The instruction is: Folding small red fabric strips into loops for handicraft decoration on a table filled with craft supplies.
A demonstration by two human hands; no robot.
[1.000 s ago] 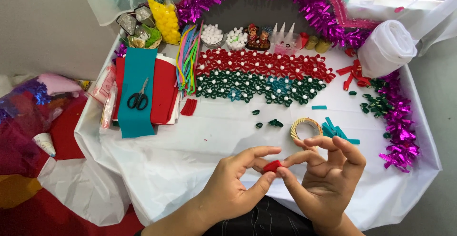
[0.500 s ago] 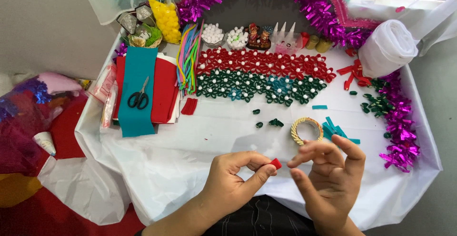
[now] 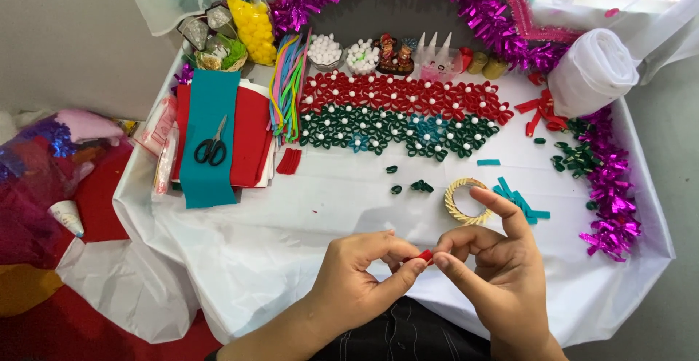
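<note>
A small red paper piece (image 3: 424,255) sits pinched between your two hands, low over the table's (image 3: 291,215) near edge. Your left hand (image 3: 360,277) grips it with thumb and forefinger; your right hand (image 3: 495,274) meets it with closed fingertips. Just beyond lies a gold ring (image 3: 466,201), near teal strips (image 3: 518,201).

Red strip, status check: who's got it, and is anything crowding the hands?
Left hand and right hand both pinching the small red strip at fingertips. Strip held above the white table cover. Gold ring just beyond right fingers, not touching.
</note>
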